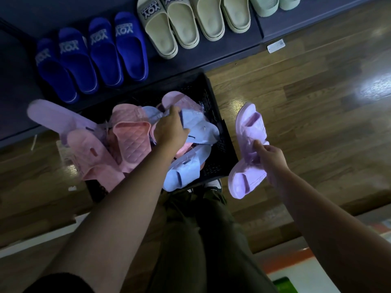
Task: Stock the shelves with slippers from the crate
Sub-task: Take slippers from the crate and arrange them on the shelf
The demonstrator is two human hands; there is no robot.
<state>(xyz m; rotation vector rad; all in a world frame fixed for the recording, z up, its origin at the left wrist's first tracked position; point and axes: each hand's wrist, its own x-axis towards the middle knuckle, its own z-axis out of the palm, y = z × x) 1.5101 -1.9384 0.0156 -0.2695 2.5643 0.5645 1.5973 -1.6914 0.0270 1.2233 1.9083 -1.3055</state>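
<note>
We see the wood floor (306, 106), then the dark shelf (190, 58) with blue slippers (91, 58) and beige slippers (179, 24) lined up on it. Black crate (220, 132) sits on the floor against the shelf, piled with pink and light-blue slippers (131, 134). Left hand (169, 127) is inside the crate, closed around a light-blue slipper (198, 125). Right hand (270, 159) grips a lilac slipper pair (249, 149) just right of the crate.
</note>
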